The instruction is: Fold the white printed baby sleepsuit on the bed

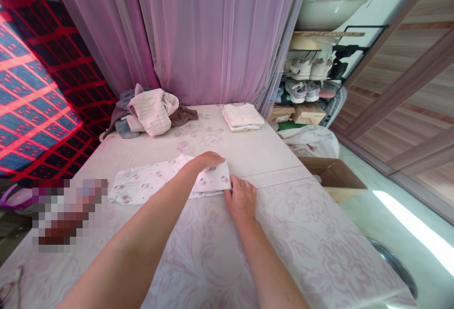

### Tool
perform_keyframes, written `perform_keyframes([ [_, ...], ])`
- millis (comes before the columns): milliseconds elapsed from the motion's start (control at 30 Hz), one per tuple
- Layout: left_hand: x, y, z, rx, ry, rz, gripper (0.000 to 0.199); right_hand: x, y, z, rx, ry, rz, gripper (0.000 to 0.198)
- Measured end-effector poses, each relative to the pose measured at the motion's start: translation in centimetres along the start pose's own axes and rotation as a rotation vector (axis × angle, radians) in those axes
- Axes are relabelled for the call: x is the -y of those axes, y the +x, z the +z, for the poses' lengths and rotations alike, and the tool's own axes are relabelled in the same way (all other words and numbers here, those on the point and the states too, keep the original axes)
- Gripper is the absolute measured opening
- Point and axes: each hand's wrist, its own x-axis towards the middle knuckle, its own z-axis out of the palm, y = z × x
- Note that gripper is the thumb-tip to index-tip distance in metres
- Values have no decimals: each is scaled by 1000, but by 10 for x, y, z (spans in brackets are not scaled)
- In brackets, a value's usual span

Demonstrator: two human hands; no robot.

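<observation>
A white garment (149, 181) with small reddish prints lies lengthwise across the table, its right part folded over in layers. At the far right corner of that folded part, my left hand (210, 160) has its fingers bent on the cloth; the forearm crosses over the garment and hides some of it. My right hand (243, 198) grips the near right corner, thumb toward the front edge and fingers along the right side. Behind, toward the right, sits a neat stack of folded clothes (243, 116).
A loose heap of clothes (152, 110) lies at the back left of the floral-covered table (283, 233). Purple curtains (220, 35) hang behind. On the right stand a shoe rack (301, 80) and an open cardboard box (336, 172). A blurred-out patch (71, 214) covers something at left.
</observation>
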Motion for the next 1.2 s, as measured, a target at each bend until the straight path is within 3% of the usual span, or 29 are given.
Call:
perform_keyframes([
  [200,1,0,8,-25,69,10,30,-3,-3,-4,14,-94,21,25],
  [767,9,-2,34,-318,366,125,32,-5,-10,-9,67,-32,-52,25],
  [1033,8,-2,33,-315,444,126,31,-8,-5,-10,-9,111,-64,27],
  [1200,5,-3,29,-290,471,129,32,-10,3,-7,186,49,-233,45],
])
